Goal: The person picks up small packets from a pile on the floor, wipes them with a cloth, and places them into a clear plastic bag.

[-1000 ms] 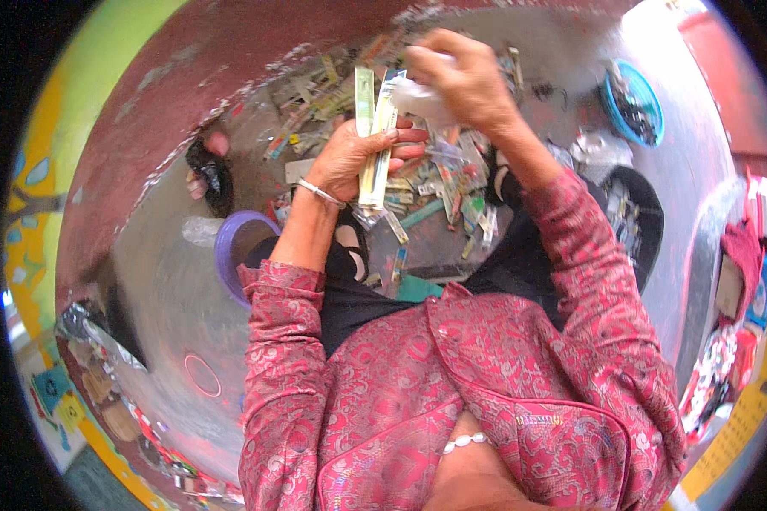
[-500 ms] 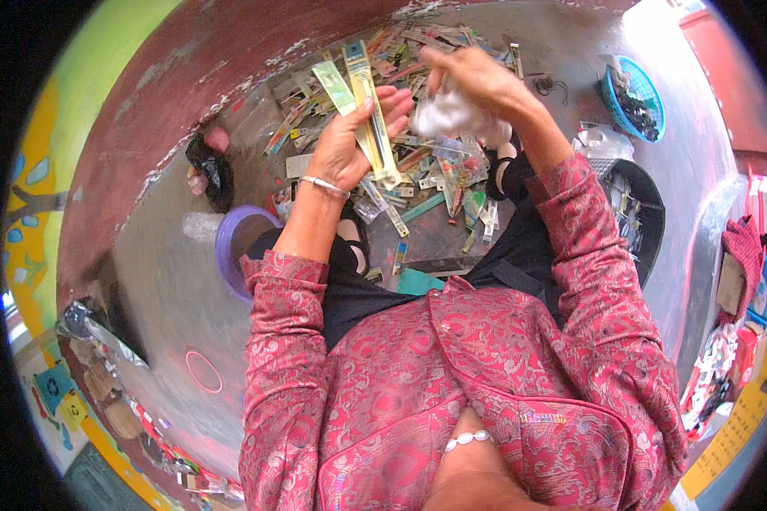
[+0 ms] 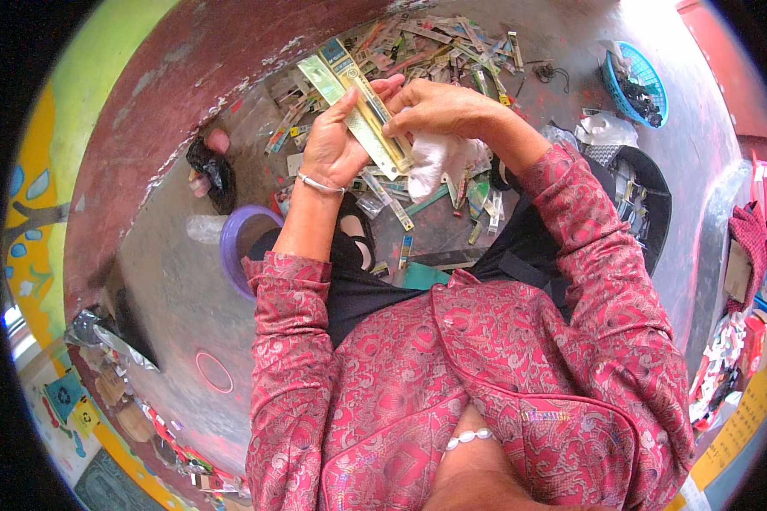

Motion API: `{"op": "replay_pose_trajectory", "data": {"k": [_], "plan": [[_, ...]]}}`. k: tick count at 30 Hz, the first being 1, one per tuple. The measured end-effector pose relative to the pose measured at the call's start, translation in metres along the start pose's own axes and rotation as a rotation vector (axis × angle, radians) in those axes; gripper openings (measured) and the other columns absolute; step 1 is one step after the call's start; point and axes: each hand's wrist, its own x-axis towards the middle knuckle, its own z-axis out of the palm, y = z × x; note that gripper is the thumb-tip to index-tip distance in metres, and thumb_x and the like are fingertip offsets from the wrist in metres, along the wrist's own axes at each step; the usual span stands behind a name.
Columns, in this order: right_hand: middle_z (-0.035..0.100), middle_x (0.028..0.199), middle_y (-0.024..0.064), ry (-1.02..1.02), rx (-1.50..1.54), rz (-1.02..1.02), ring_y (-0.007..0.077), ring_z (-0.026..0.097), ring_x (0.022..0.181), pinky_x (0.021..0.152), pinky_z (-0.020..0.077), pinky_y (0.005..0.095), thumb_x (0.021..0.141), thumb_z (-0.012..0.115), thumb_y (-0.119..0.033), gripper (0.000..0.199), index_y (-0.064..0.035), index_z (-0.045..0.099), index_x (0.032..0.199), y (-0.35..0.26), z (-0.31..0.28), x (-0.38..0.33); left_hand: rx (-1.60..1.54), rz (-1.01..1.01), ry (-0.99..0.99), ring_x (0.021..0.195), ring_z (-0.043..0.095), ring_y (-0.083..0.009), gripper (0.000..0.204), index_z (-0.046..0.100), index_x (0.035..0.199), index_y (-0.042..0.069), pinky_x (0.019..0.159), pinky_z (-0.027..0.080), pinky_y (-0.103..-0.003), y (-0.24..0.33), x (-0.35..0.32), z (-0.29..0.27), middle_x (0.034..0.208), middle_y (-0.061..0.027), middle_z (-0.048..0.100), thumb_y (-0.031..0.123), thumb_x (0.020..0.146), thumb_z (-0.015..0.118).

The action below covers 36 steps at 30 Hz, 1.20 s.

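Note:
My left hand (image 3: 325,152) is closed on two long, narrow packages held at a slant: a pale green strip (image 3: 321,78) and a yellow one with a dark blue top end (image 3: 341,61). A white cloth (image 3: 441,160), crumpled, hangs from my right hand (image 3: 452,109), whose fingers are curled. The right fingertips touch the yellow package near its middle. Below and beyond both hands, a loose heap of similar narrow packages (image 3: 426,44) is spread over the floor between my legs.
A purple basin (image 3: 228,249) stands beside my left leg, a black tub (image 3: 659,204) of packages at my right. Farther right is a blue basket (image 3: 637,83) with dark stuff. A black plastic bag (image 3: 211,175) lies left, near the dark red wall (image 3: 145,111).
My right hand has come down and left, bringing the white cloth against the packages. The packages in my left hand have tilted further left.

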Motion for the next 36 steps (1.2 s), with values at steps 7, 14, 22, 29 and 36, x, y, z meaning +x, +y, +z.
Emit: {"op": "replay_pose_trajectory", "data": {"k": [7, 14, 22, 29, 36], "plan": [[0.059, 0.068, 0.0074, -0.08, -0.119, 0.003, 0.0158, 0.053, 0.065, 0.062, 0.0416, 0.0288, 0.074, 0.054, -0.028, 0.03, 0.0012, 0.062, 0.081, -0.01, -0.009, -0.009, -0.032, -0.033, -0.127, 0.121, 0.029, -0.0298, 0.047, 0.032, 0.122, -0.004, 0.1, 0.025, -0.042, -0.003, -0.004, 0.014, 0.131, -0.0212, 0.026, 0.026, 0.087, 0.039], [0.058, 0.067, 0.0131, -0.089, -0.167, -0.06, 0.0205, 0.055, 0.064, 0.06, 0.0421, 0.0321, 0.075, 0.052, -0.03, 0.035, 0.0044, 0.059, 0.077, 0.004, 0.004, -0.002, 0.17, 0.021, -0.052, 0.119, 0.032, -0.0274, 0.032, 0.042, 0.115, 0.003, 0.096, 0.032, -0.039, -0.012, -0.001, 0.008, 0.128, -0.0172, 0.034, 0.019, 0.087, 0.041], [0.057, 0.06, 0.0156, 0.038, -0.491, -0.163, 0.023, 0.055, 0.057, 0.056, 0.0435, 0.0384, 0.075, 0.052, -0.041, 0.044, 0.0027, 0.06, 0.075, 0.01, -0.002, 0.005, 0.295, 0.272, 0.086, 0.105, 0.047, -0.0274, 0.026, 0.055, 0.089, 0.003, 0.09, 0.039, -0.041, 0.017, 0.009, -0.01, 0.106, -0.0184, 0.054, 0.024, 0.088, 0.038], [0.059, 0.061, 0.0125, 0.715, -0.4, 0.161, 0.0227, 0.057, 0.06, 0.057, 0.0434, 0.0335, 0.067, 0.058, -0.041, 0.038, -0.0034, 0.063, 0.068, -0.009, -0.084, -0.028, -0.018, 0.292, 0.235, 0.048, 0.03, -0.0079, 0.02, 0.051, 0.095, 0.001, 0.04, 0.024, -0.02, 0.056, -0.008, -0.017, 0.063, -0.0015, 0.036, 0.017, 0.085, 0.048], [0.055, 0.061, 0.0113, 0.438, -0.806, -0.045, 0.0179, 0.051, 0.06, 0.058, 0.0409, 0.0302, 0.07, 0.059, -0.032, 0.032, -0.0003, 0.06, 0.071, 0.106, -0.106, 0.049, -0.038, 0.337, 0.104, 0.044, 0.025, -0.007, 0.015, 0.051, 0.091, -0.004, 0.038, 0.022, -0.02, 0.072, -0.016, -0.027, 0.054, 0.0006, 0.029, 0.008, 0.083, 0.047]]}}
